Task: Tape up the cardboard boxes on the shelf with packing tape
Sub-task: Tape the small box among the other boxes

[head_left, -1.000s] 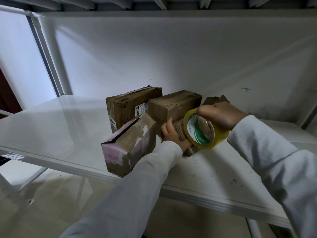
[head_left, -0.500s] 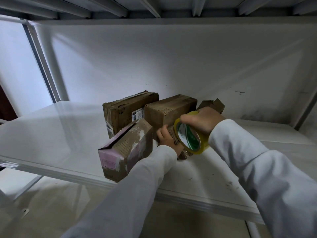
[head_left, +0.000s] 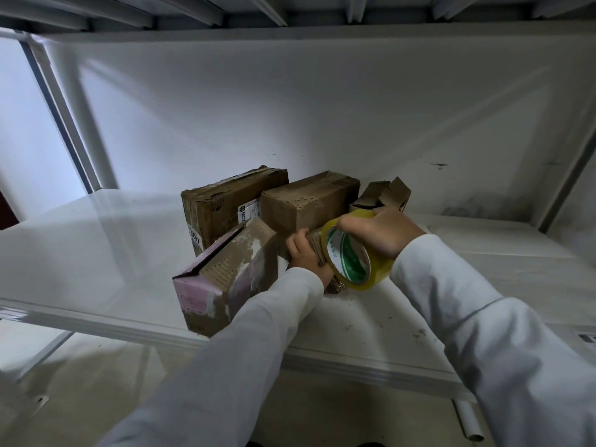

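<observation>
Several worn cardboard boxes cluster on the white shelf point(head_left: 96, 253). My right hand point(head_left: 380, 233) grips a yellow roll of packing tape point(head_left: 351, 256) from above, its side against a small brown box point(head_left: 317, 250). My left hand point(head_left: 304, 256) holds that small box from the left; the tape roll and both hands hide most of it. A pink-ended box point(head_left: 225, 279) leans at the front left. Behind stand a labelled box point(head_left: 225, 204) and a plain brown box point(head_left: 309, 201). An open-flapped box point(head_left: 383, 195) sits at the back right.
The shelf's front edge point(head_left: 354, 359) runs just below my forearms. Another shelf deck point(head_left: 290, 11) sits close overhead. A white upright post point(head_left: 84, 124) stands at the back left. Bits of debris point(head_left: 416, 333) dot the shelf on the right.
My right hand brought the tape roll down and left against the small box. My left hand kept its hold on that box.
</observation>
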Available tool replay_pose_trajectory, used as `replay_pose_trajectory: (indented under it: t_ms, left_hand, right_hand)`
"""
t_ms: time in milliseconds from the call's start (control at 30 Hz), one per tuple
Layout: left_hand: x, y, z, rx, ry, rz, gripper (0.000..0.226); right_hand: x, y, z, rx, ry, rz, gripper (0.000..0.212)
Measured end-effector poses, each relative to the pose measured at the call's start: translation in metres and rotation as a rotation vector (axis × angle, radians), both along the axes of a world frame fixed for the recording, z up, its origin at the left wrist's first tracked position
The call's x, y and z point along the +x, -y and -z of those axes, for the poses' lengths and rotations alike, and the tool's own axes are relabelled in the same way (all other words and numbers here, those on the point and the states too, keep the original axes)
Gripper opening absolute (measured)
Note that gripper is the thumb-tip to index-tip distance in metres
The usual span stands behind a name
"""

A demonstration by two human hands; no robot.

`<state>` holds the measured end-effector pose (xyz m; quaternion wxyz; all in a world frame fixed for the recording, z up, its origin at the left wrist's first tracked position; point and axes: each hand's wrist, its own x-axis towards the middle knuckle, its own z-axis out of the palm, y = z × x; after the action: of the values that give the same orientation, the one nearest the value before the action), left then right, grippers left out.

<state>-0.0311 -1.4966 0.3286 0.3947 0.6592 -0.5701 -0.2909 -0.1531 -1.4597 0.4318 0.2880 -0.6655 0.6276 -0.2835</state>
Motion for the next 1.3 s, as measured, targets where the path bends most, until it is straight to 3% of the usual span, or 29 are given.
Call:
replay_pose_trajectory:
  t_ms: [133,300,467,600,700,800,1000,1100,1167,1300]
  left_hand:
    - [0.0,0.003,-0.003,0.036,-0.04,-0.035,0.08]
    - [-0.021,-0.004,0.003,0.084,-0.208,-0.127,0.07]
    - [-0.018,-0.003,0.01,0.149,-0.303,-0.213,0.058]
    - [-0.013,0.004,0.008,0.209,-0.282,-0.174,0.053]
    - [-0.01,0.01,0.008,0.246,-0.304,-0.143,0.057]
    - [-0.006,0.011,0.01,0.339,-0.341,-0.131,0.057]
    - [-0.01,0.008,0.004,0.29,-0.249,-0.16,0.048]
    - [-0.005,0.012,0.007,0.338,-0.385,-0.146,0.067]
    - [-0.003,0.014,0.01,0.374,-0.408,-0.152,0.079]
    - [0.002,0.014,0.015,0.428,-0.434,-0.101,0.084]
  right_hand:
    - [-0.013,-0.001,0.003,-0.005,0.12,-0.066,0.02]
    - [-0.02,0.008,-0.003,-0.034,0.287,-0.045,0.033]
    - [-0.011,0.009,0.004,0.194,0.479,-0.333,0.044]
    - [-0.005,0.019,0.001,0.262,0.426,-0.266,0.048]
    - [0.0,0.015,-0.02,0.431,0.325,-0.27,0.031]
    - [-0.009,0.004,-0.024,0.535,0.179,-0.25,0.031]
    - [-0.013,-0.001,-0.023,0.591,0.136,-0.216,0.033]
    - [-0.014,-0.01,-0.026,0.627,0.053,-0.253,0.026]
    - [-0.022,-0.015,-0.023,0.652,0.011,-0.281,0.035]
    - [-0.038,-0.018,-0.012,0.634,0.153,-0.22,0.035]
